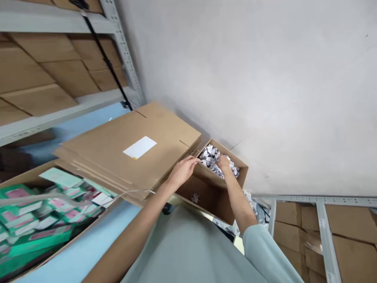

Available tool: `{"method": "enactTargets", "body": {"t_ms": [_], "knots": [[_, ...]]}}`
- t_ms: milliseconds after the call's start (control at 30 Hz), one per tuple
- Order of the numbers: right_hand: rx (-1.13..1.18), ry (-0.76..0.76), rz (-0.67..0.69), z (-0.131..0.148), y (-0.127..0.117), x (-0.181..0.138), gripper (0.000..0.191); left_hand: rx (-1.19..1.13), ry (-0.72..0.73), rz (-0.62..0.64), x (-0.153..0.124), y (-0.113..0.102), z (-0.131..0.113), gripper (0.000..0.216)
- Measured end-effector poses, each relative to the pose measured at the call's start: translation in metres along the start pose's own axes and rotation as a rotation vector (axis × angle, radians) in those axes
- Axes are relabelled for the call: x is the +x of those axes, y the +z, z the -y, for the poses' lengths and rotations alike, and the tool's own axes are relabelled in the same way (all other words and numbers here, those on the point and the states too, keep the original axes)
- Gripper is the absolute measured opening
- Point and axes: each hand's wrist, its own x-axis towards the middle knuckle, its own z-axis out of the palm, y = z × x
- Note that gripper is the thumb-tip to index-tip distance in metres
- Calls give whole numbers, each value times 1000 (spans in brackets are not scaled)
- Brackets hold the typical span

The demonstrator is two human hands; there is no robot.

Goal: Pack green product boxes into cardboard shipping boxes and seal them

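Observation:
My right hand [224, 162] reaches down into a cardboard box [243, 171] by the wall. Its curled fingers are partly buried in crumpled paper [209, 155] there. My left hand [183, 170] grips the near left edge of that box, fingertips over the rim. In front of it, closer to my body, stands a second open cardboard compartment or box [213, 192]; I cannot tell which. A single crumpled paper ball [195, 197] lies inside it, and my right forearm crosses above it.
Flattened cardboard sheets [165, 133] with a white label are stacked on my left. Beyond them sits a carton of green and pink packets [32, 212]. Shelves of brown boxes [53, 74] stand at left, more [350, 224] at lower right. A black pole [103, 55] leans on the left shelf.

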Motion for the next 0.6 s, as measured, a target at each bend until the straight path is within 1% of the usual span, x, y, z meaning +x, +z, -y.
{"method": "enactTargets", "body": {"t_ms": [100,167,267,333,400,500,533,600], "knots": [[3,18,-25,1,4,-2,44,-6,-1,-2,-3,-3,-3,39],[22,32,-63,-3,2,-6,42,-15,5,-5,-5,-4,-3,39],[63,59,-135,-16,-6,-19,41,-31,15,-11,-6,-3,-2,39],[116,66,-208,-31,-9,-38,43,-36,16,-7,-6,-2,0,39],[245,42,-322,-49,-7,-69,46,-28,9,4,-6,-2,0,39],[535,-46,-493,-73,6,-132,49,-6,-6,32,-7,-4,-4,37],[604,-69,-521,-79,12,-155,52,-1,-10,45,-7,-5,-6,37],[698,-57,-538,-85,26,-199,54,4,-17,70,-7,-8,-10,36]]}}
